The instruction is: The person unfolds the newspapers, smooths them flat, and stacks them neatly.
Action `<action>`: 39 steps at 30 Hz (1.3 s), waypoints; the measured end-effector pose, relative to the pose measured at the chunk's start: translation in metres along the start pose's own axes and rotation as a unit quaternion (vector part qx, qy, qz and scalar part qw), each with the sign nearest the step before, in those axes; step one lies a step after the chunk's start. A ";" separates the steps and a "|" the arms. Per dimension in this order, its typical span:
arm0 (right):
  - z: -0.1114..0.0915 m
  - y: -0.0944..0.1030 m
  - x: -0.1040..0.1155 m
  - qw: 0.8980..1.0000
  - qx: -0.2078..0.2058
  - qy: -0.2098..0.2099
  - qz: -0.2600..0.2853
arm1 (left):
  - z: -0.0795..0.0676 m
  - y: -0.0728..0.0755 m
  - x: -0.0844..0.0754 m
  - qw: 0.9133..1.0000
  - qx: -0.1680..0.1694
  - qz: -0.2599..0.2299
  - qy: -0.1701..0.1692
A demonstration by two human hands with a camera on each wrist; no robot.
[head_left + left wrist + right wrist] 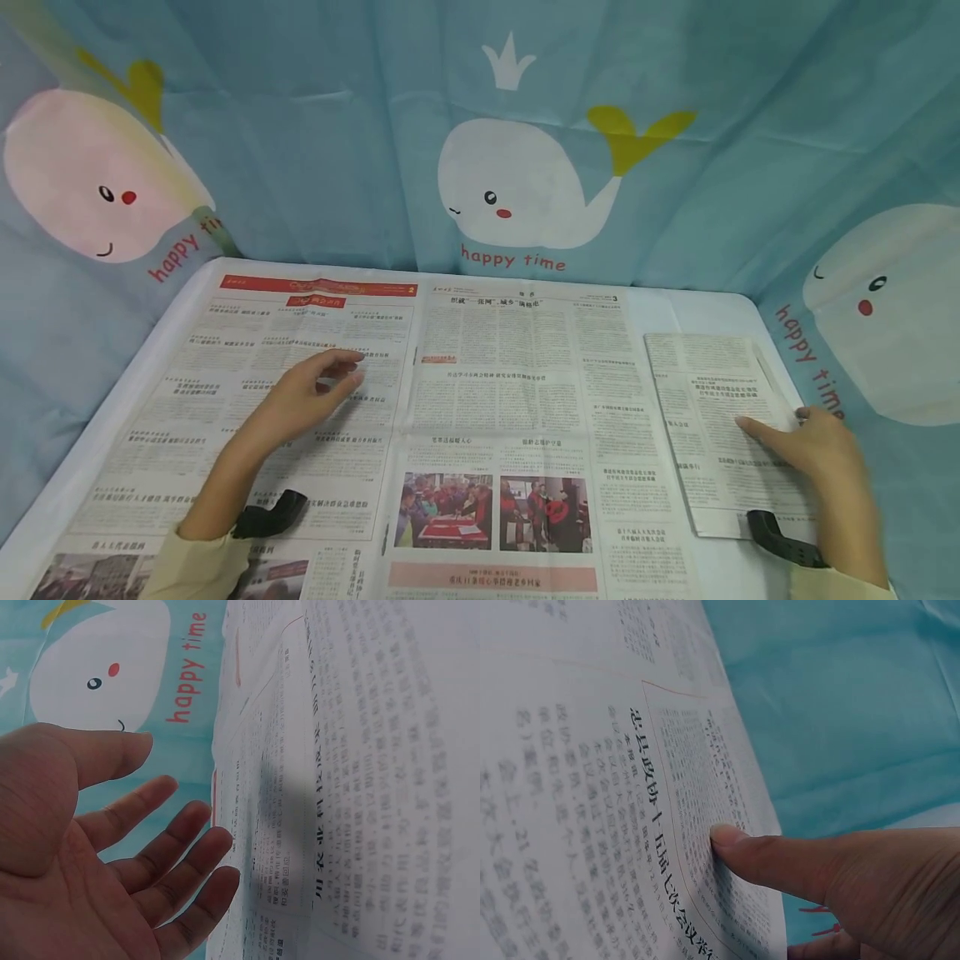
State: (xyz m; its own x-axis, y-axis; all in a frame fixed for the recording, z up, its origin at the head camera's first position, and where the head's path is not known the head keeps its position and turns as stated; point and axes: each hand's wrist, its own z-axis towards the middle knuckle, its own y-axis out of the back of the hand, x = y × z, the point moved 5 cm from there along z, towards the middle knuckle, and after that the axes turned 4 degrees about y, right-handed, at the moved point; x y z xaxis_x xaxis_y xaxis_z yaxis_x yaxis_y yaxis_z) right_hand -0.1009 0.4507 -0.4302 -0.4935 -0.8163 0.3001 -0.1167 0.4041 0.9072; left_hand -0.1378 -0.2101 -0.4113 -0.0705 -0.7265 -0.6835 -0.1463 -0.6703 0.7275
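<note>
An unfolded newspaper lies spread over the white table, with a red banner at its top left and two colour photos low on its right page. My left hand hovers above the left page, fingers loosely bent and holding nothing; the left wrist view shows the palm and spread fingertips. On the right, a folded newspaper lies beside the spread one. My right hand grips its right edge, thumb on the printed face and the other fingers mostly hidden behind the edge.
The white tabletop shows around the papers. A blue curtain printed with white whales hangs behind the table and along both sides. Black wrist bands sit on both arms.
</note>
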 end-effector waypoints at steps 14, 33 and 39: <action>0.001 0.002 -0.004 1.000 -0.001 0.003 0.023 | -0.003 -0.006 -0.005 1.000 0.031 -0.006 -0.002; -0.002 -0.003 0.006 0.987 0.034 0.105 0.118 | -0.006 -0.011 -0.013 0.998 0.058 -0.027 -0.018; -0.003 -0.006 0.018 0.977 0.055 0.131 0.157 | -0.007 -0.011 -0.016 0.998 0.058 -0.031 -0.021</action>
State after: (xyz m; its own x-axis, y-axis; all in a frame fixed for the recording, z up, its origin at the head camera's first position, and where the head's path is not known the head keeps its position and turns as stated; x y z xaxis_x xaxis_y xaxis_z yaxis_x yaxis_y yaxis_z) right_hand -0.1064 0.4323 -0.4291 -0.2843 -0.7170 0.6365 -0.0941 0.6816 0.7257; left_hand -0.1284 -0.1924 -0.4077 -0.0978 -0.6760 -0.7304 -0.2651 -0.6897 0.6738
